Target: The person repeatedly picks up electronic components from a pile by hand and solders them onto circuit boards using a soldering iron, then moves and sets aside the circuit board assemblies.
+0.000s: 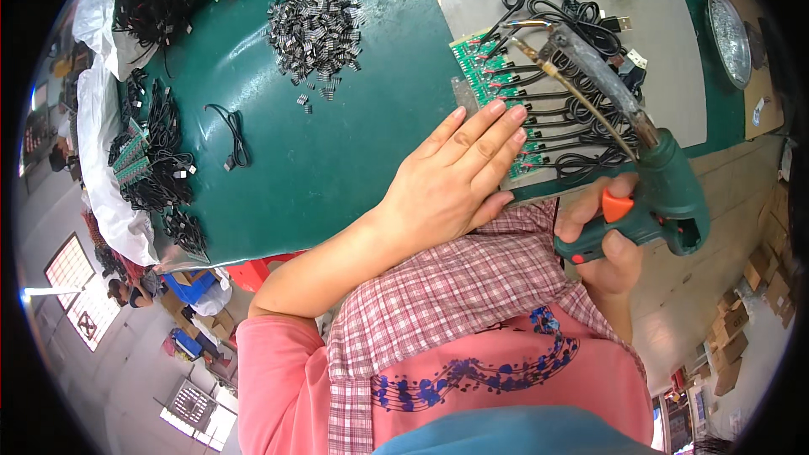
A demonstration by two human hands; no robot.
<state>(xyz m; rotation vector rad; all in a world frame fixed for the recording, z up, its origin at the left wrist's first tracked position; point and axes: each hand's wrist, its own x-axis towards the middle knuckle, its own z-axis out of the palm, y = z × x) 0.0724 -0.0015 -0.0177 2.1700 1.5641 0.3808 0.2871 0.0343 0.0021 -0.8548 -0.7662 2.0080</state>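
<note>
My left hand lies flat, its fingers stretched out over the near part of a green circuit board strip. Black cables run off the strip's right side in a row, some ending in USB plugs. With my right hand I grip a green soldering gun by its handle, a finger at the orange trigger. Its metal tip and a bent tube with a wire reach over the far part of the strip. Whether the tip touches the board I cannot tell.
A grey mat lies under the board and cables. Left of it on the green table are a heap of small metal connectors and one coiled cable. Bundled cables with boards line the left edge; a round metal dish stands right.
</note>
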